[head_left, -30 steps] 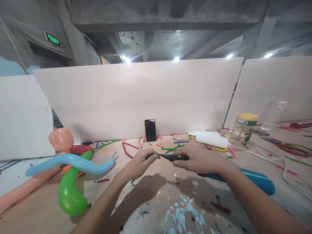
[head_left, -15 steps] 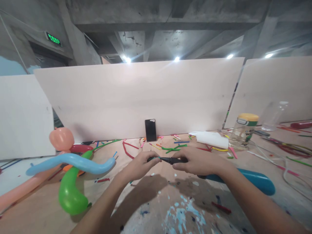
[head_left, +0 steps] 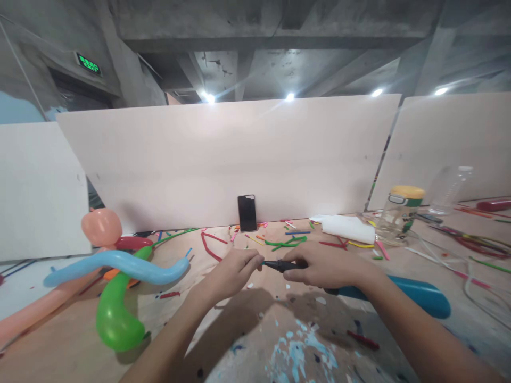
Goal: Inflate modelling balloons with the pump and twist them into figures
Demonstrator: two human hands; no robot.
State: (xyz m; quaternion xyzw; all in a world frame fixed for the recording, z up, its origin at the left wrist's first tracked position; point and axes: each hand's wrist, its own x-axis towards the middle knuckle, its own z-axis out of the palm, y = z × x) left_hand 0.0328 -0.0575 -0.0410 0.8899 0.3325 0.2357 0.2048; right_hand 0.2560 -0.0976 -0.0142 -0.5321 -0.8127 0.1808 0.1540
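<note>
Left hand is curling tighter on a teal bit, seemingly steadying it at the tool that right hand is clamping, short of the surface's far edge.

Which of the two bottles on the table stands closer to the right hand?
The yellow-lidded bottle is closer to the right hand, which holds a black tool; the clear, pale-capped bottle stands farther to the right.
</note>
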